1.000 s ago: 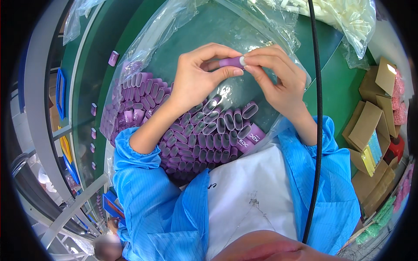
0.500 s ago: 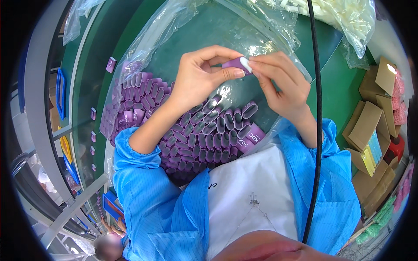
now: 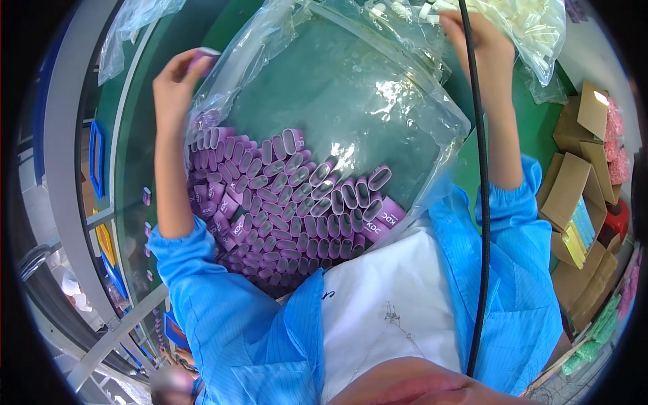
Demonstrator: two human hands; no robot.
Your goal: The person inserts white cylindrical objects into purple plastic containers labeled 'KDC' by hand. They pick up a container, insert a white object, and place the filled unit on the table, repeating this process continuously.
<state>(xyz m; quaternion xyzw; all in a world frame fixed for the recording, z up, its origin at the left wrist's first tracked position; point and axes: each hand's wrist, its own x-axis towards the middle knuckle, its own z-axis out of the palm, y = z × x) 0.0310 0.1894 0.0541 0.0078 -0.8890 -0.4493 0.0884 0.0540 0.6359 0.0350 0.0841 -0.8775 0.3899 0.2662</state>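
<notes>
My left hand (image 3: 174,84) is stretched out to the far left, over the green belt. Its thumb and fingers pinch a small purple oval shell (image 3: 206,57) with a pale end. At the far right, my right hand (image 3: 487,47) reaches to the loose small white plastic parts (image 3: 428,12); its fingers are extended, partly behind a black cable, and I see nothing held in them. Between my arms, many hollow purple oval shells (image 3: 290,182) stand or lie packed together on a clear plastic sheet (image 3: 236,50).
The black cable (image 3: 478,169) hangs down across the right side. A clear bag (image 3: 540,40) of white parts lies at the far right. Open cardboard boxes (image 3: 563,196) stand at the right. More purple pieces (image 3: 147,196) sit along the left belt, and a person (image 3: 172,381) is at lower left.
My hands have moved apart from the middle. The left went left to the belt with the purple shell; the right let go and went to the white parts at the far right.
</notes>
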